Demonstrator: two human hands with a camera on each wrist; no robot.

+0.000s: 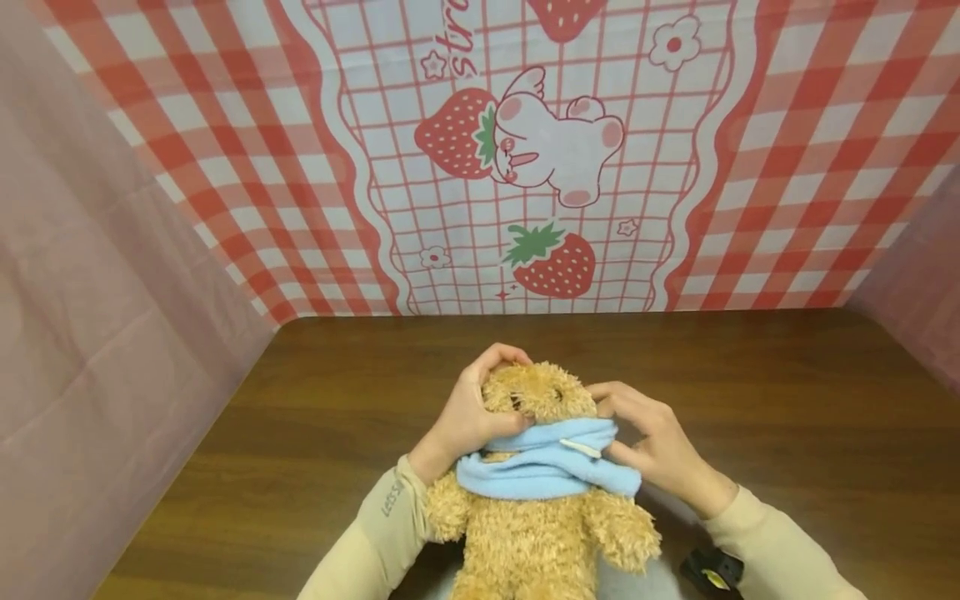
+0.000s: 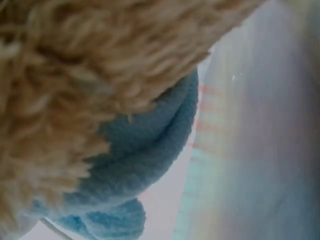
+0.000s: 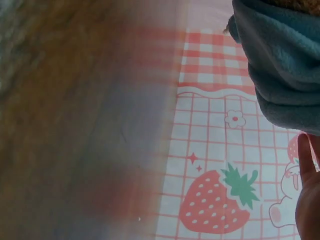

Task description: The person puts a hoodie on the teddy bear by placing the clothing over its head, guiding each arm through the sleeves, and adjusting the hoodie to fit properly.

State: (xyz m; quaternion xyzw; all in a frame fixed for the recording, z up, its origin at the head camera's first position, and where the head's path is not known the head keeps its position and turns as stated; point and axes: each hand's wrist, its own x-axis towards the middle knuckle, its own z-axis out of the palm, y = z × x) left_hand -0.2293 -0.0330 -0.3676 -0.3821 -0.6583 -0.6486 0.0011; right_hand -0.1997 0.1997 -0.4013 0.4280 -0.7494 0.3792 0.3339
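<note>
A tan, curly-furred teddy bear (image 1: 525, 533) faces up, with a light blue fleece scarf (image 1: 517, 475) wrapped about its neck in folds. A narrow pale strip (image 1: 581, 448) shows on the scarf. My left hand (image 1: 468, 412) grips the side of the bear's head, its fingers over the top and its thumb near the muzzle. At the opposite side, my right hand (image 1: 652, 437) holds the scarf's edge beside the head; its fingertips are partly hidden. Blurred fur (image 2: 75, 60) and scarf folds (image 2: 135, 150) fill much of the left wrist view.
Under the bear is a brown wooden table (image 1: 300, 450), with something pale beneath its lower body. A small black object (image 1: 708, 571) lies near my right sleeve. A strawberry-print cloth (image 1: 652, 192) hangs behind the table, and a pink curtain (image 1: 97, 292) hangs at the left.
</note>
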